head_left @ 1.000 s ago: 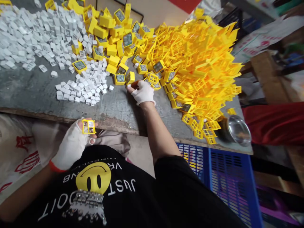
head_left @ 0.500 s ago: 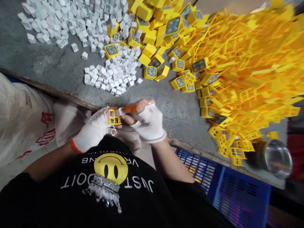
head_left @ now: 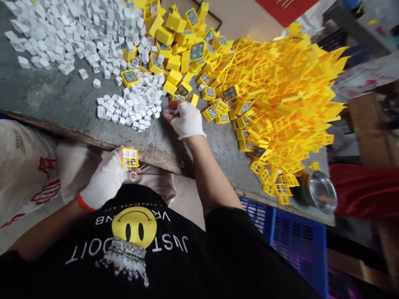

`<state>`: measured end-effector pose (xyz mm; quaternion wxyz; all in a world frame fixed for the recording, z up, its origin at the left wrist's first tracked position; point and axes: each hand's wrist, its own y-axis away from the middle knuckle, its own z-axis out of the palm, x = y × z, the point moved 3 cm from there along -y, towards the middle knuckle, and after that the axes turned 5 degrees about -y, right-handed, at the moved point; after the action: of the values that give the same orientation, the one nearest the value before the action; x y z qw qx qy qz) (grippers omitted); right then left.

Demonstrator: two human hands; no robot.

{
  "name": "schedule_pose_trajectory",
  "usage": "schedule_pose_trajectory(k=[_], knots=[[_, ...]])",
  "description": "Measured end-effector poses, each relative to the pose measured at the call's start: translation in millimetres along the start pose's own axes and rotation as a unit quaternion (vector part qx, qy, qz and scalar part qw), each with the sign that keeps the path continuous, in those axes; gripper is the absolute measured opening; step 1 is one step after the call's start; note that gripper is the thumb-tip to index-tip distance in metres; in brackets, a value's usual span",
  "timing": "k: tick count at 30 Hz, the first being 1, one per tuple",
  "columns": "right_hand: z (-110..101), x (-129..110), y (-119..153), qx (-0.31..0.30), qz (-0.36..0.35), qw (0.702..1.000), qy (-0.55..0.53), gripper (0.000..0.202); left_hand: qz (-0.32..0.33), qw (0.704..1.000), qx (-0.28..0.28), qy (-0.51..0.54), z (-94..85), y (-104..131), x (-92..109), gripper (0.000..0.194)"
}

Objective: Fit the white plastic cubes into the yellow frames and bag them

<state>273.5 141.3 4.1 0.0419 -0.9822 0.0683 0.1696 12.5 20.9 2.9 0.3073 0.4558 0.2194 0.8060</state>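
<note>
My left hand, in a white fingerless work glove, holds a small yellow four-window frame in front of the table edge. White pieces show in the frame's upper openings. My right hand, gloved the same way, is over the table with its fingers bent together. A small pale piece seems to be at its fingertips, but I cannot make it out. Close by on its left lies a small pile of white square keycap-like pieces. Just beyond its fingers are yellow boxes with grey-patterned open faces.
A larger heap of white pieces spreads at the back left. Yellow frames are piled high on the right, beside a round clear container. Blue crates stand below the table edge; a white printed sack is at left.
My right hand has moved from the yellow frame out to the table, beside the white pieces. An orange-and-pale shape at its fingers is no longer visible. The camera view has shifted right.
</note>
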Motion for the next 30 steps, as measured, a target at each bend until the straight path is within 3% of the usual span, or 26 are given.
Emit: schedule_pose_trajectory(k=[2, 4, 7, 10, 13, 16, 19, 23, 30], knots=[[6, 1, -17, -0.021, 0.008, 1.0, 0.013, 0.03, 0.006, 1.0, 0.002, -0.004, -1.0, 0, 0, 0.025], [10, 0, -14, -0.017, -0.009, 1.0, -0.019, 0.019, 0.02, 1.0, -0.003, -0.002, -3.1, 0, 0, 0.025], [7, -6, 23, -0.003, -0.084, 0.98, -0.179, 0.012, 0.038, 0.999, -0.005, -0.003, -4.9, 0, 1, 0.028], [-3, -19, 75, 0.018, -0.158, 0.927, -0.34, 0.017, 0.057, 0.998, -0.015, -0.002, -1.7, -2, 1, 0.036], [-9, -35, 116, 0.052, -0.177, 0.907, -0.38, 0.02, 0.089, 0.995, -0.044, -0.009, 3.7, -5, 0, 0.045], [-10, -51, 136, 0.098, -0.213, 0.897, -0.374, 0.016, 0.121, 0.99, -0.068, -0.023, 5.7, -5, -3, 0.048], [-8, -60, 142, 0.138, -0.275, 0.875, -0.374, 0.013, 0.144, 0.986, -0.075, -0.04, 3.7, -1, -6, 0.047], [-4, -60, 141, 0.142, -0.32, 0.86, -0.371, 0.013, 0.152, 0.984, -0.075, -0.046, -0.4, 4, -8, 0.046], [-3, -51, 135, 0.077, -0.42, 0.834, -0.351, 0.015, 0.063, 0.995, -0.084, 0.0, -2.9, 0, -10, 0.047]])
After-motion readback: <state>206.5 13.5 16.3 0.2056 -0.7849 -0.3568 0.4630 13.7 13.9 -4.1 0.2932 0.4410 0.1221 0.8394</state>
